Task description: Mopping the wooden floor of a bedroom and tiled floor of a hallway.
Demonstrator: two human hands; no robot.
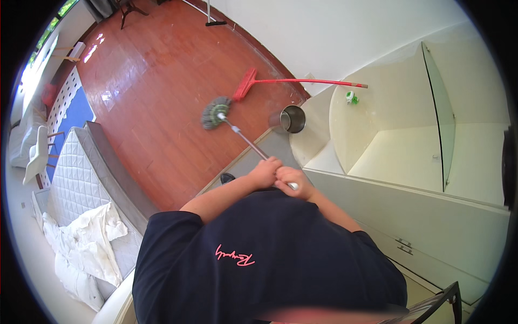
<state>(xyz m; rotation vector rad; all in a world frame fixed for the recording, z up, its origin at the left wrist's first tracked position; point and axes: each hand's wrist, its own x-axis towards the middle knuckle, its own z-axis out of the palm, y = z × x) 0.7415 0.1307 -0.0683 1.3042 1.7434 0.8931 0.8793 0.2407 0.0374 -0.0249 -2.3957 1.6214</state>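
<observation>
Both of my hands grip the metal handle of a mop. My left hand [265, 173] wraps the shaft lower down, and my right hand [294, 181] closes near its white end cap, touching or almost touching the left. The mop handle [250, 142] slants forward and left to a grey string mop head [216, 112], which rests on the reddish wood floor [162, 109]. Just beyond the mop head lies the red bristle head of a broom [245, 84]. Its red handle [307, 80] extends right, over the edge of a cream shelf unit.
A metal bin [294, 119] stands beside the cream shelf unit [356, 137], which holds a small green-and-white item [351, 97]. A quilted mattress [73, 166] with white cloth [91, 239] lies left. White chair [37, 154] behind it. Black-edged squeegee or broom [215, 23] stands by the far wall.
</observation>
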